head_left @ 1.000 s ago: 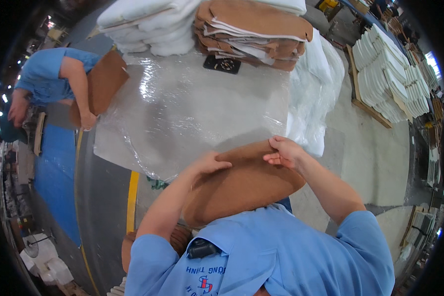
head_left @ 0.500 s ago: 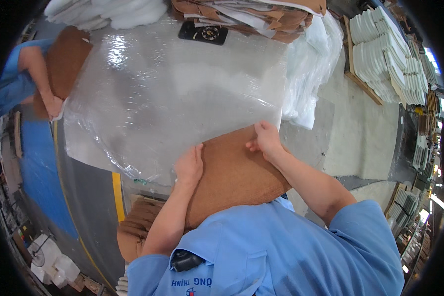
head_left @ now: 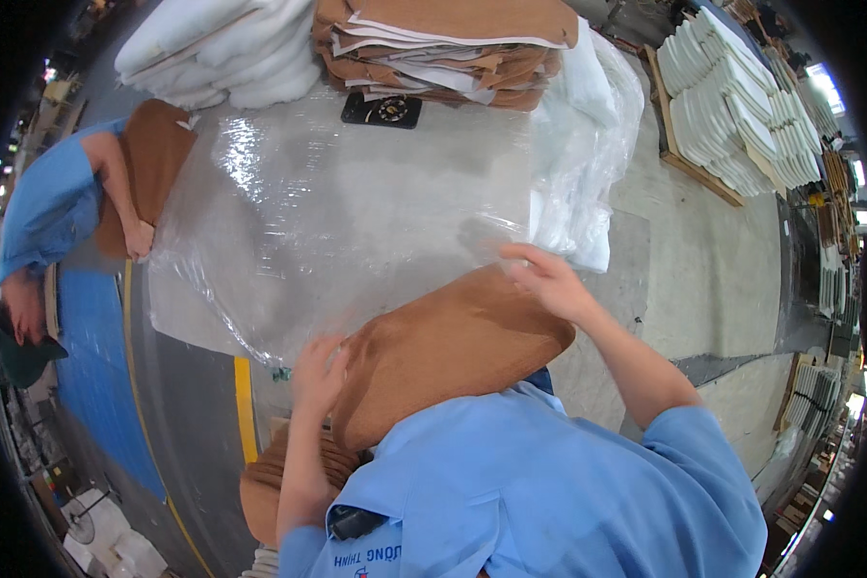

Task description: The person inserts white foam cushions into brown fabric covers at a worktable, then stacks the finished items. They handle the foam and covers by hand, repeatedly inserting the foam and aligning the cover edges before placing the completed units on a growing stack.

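A brown cloth-covered cushion [head_left: 453, 347] rests against my front at the near edge of a plastic-wrapped table. Beside its left end is my left hand [head_left: 320, 374], fingers apart and slightly blurred, with nothing visible in it. My right hand [head_left: 549, 281] is over the cushion's far right corner. Its fingers are stretched out and loosely spread, and I cannot tell whether they touch the cloth. At the left, a co-worker's hand [head_left: 139, 239] grips the lower edge of another brown cushion [head_left: 156, 178].
Clear plastic film covers the tabletop [head_left: 356, 202]. At its far side are a stack of brown and white covers [head_left: 443, 58], white padding [head_left: 222, 53] and a black phone-like object [head_left: 380, 111]. White bagged padding [head_left: 573, 164] lines the right. Brown cushions [head_left: 284, 472] are stacked low at my left.
Both hands have loosened from the cushion's edges and spread apart, the left moving left and the right slightly right. The cushion's far edge now looks rounder. The co-worker leans further into view.
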`<state>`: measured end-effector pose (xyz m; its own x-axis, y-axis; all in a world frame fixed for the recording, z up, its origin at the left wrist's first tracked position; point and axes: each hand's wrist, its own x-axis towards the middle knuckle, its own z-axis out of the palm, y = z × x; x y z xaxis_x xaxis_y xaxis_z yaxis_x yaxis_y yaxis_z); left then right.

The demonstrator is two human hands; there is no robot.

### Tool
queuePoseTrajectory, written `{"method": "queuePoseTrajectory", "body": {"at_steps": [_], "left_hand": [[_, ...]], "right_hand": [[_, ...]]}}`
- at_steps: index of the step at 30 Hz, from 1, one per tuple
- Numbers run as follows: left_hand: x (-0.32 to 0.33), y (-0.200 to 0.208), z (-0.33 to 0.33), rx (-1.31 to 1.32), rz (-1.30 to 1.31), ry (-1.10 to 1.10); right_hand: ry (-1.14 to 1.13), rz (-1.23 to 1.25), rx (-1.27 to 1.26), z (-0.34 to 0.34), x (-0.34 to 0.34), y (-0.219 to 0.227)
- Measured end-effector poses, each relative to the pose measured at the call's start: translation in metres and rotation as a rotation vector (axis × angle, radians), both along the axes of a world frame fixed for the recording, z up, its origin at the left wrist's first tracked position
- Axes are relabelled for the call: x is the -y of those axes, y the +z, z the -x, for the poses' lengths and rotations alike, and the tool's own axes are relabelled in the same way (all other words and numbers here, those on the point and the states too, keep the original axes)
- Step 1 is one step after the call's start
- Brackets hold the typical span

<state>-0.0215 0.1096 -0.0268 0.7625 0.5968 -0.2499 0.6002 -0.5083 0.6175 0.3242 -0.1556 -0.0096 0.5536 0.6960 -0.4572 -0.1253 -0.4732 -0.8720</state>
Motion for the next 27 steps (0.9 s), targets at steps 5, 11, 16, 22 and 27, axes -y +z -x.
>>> {"method": "queuePoseTrajectory", "body": {"at_steps": [5,11,16,22,27], "left_hand": [[0.082,0.003,0.085,0.378,0.624,0.502],[0.065,-0.012,0.062,0.778,0.847,0.839],[0.066,-0.019,0.061,0.85,0.825,0.862],[0.041,-0.03,0.039,0.978,0.912,1.013],[-0.013,-0.009,0.014,0.82,0.863,1.129]], "right_hand": [[0.026,-0.189,0.084,0.027,0.068,0.013],[-0.214,-0.379,0.006,0.025,0.042,0.0],[-0.227,-0.402,0.066,0.022,0.05,-0.019],[-0.465,-0.491,-0.054,0.009,0.019,-0.036],[-0.407,-0.24,-0.041,-0.025,-0.03,-0.005]]}}
